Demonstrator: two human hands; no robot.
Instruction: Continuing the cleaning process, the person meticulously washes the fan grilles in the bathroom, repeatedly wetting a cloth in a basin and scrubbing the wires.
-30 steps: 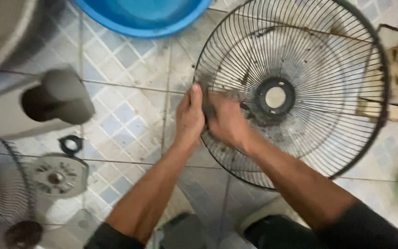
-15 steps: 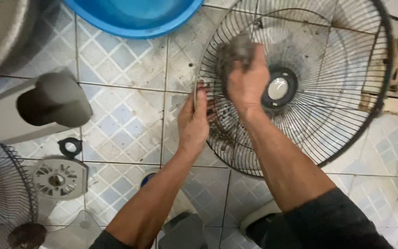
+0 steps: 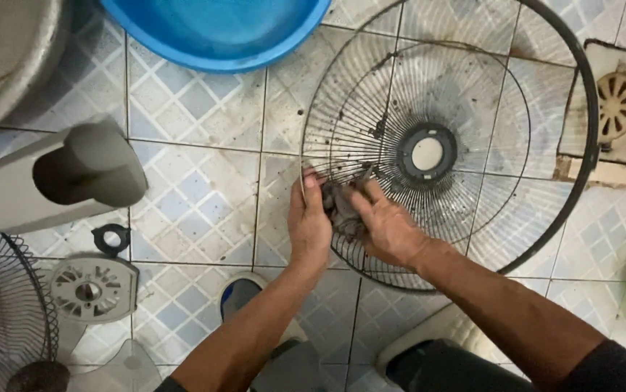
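Down on the tiled floor (image 3: 197, 210), the big wire fan guard (image 3: 472, 87) lies flat, its dark outer ring sweeping round from the top of the view to near the person's knees, its round hub plate off toward the middle. Above it sits the rim of a blue basin (image 3: 219, 36), and to the right a floor drain (image 3: 618, 105) set in a pale square. Over on the left there's the grey fan motor housing (image 3: 73, 174), another wire guard (image 3: 1, 305) at the edge, a round grey plastic hub cover (image 3: 92, 289) and a small black ring nut (image 3: 110, 236) just above it. Now the action: this looks like the scrubbing step, working dirt off the wires at the guard's lower left rim. The left hand (image 3: 309, 225) is clamped over the rim, fingers curled on the wires, bracing it. The right hand (image 3: 389, 229) is closed on a dark grey rag (image 3: 342, 210), pressing it down onto the spokes just beside the left hand, the two almost touching. Both forearms come in from the bottom, wrists bent slightly down. Grime still shows on spokes near the hub, so I'd judge the next move calls for a firm brace and the rag travelling along the wires or the guard turning to a fresh section.
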